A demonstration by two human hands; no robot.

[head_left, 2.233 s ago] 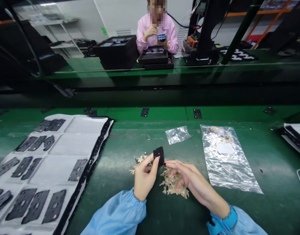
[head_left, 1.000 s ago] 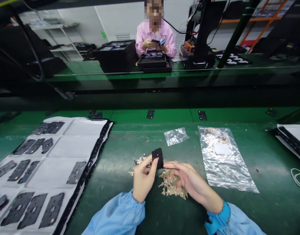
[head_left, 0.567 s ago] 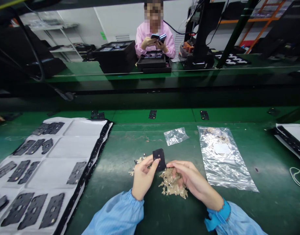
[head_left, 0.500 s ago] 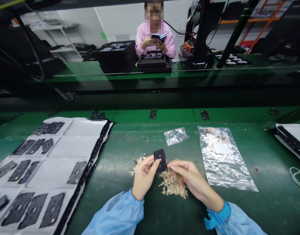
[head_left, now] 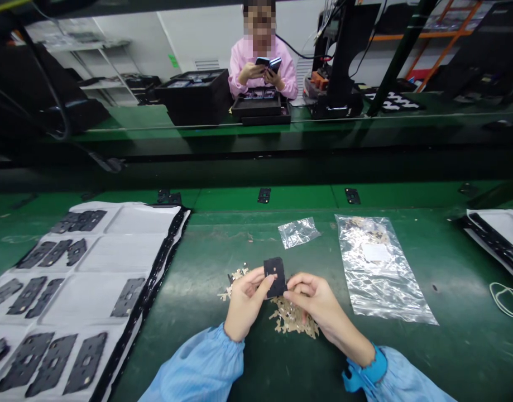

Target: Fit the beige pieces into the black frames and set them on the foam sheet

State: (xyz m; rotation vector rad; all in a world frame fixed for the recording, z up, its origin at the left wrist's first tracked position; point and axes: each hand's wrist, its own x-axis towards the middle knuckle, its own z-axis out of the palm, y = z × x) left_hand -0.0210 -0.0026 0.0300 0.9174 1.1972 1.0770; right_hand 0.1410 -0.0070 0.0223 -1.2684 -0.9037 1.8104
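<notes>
A thin black plate (head_left: 274, 277) with small holes is pinched between the thumb and fingers of my left hand (head_left: 247, 304), tilted up above the table. At its lower right corner, the closed fingertips of my right hand (head_left: 312, 301) touch the edge; whatever they pinch is too small to make out. Under my right hand lies a heap of small beige parts (head_left: 293, 319), partly hidden by it. A smaller scatter of similar parts (head_left: 238, 273) sits behind my left hand.
A white tray (head_left: 118, 245) holding several black plates is on the left. A small clear bag (head_left: 298, 231) and a large clear bag (head_left: 394, 279) lie behind and to the right. Loose black plates (head_left: 352, 196) rest along the back. A person (head_left: 262, 64) in pink sits across.
My right thumb and fingertips have closed in against the plate's lower right corner. My left hand keeps its hold on the plate. The whole view has shifted slightly.
</notes>
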